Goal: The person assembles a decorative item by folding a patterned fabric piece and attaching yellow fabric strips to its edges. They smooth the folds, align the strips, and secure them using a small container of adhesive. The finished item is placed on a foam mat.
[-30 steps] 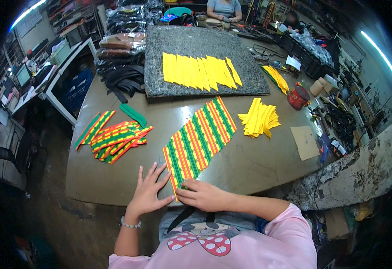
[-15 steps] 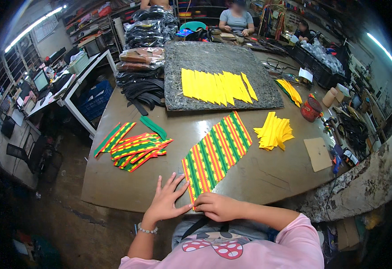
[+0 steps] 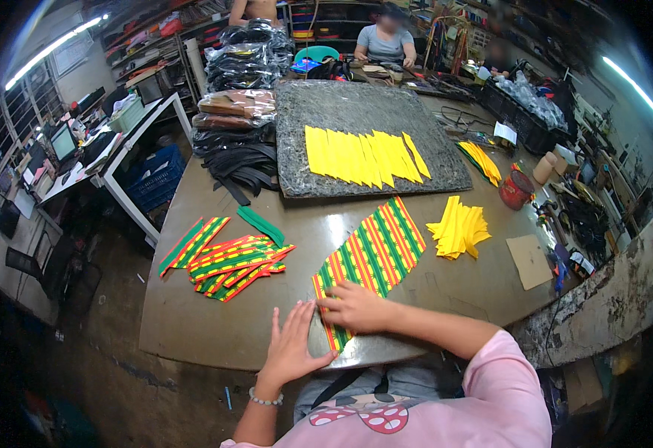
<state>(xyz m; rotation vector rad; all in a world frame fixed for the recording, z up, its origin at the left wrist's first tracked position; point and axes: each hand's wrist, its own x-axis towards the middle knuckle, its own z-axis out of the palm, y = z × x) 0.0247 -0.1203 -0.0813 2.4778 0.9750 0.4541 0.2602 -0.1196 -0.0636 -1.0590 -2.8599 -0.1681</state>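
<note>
On the near edge of the brown table, straight before the person, lies a long striped sheet. Its long axis runs on a slant, from the near end under the hands up and away to the right, toward the yellow pieces. It lies flat and is banded along its length in red, green and yellow, with straight cut ends.

The right hand rests on the sheet's near end, fingers bent and pressing down on it, clasping nothing. The left hand lies flat and spread on the table just beside the sheet's near corner, fingertips at its edge, with nothing in its grasp; a bead bracelet circles that wrist.

To the left, well apart, a loose heap of narrow striped strips in the same colours is fanned out, with a plain green strip at its far side. To the right of the sheet sits a fanned stack of yellow strips. Beyond, a dark speckled slab bears a row of overlapping yellow pieces. A red tin and a piece of cardboard lie near the right edge.
</note>
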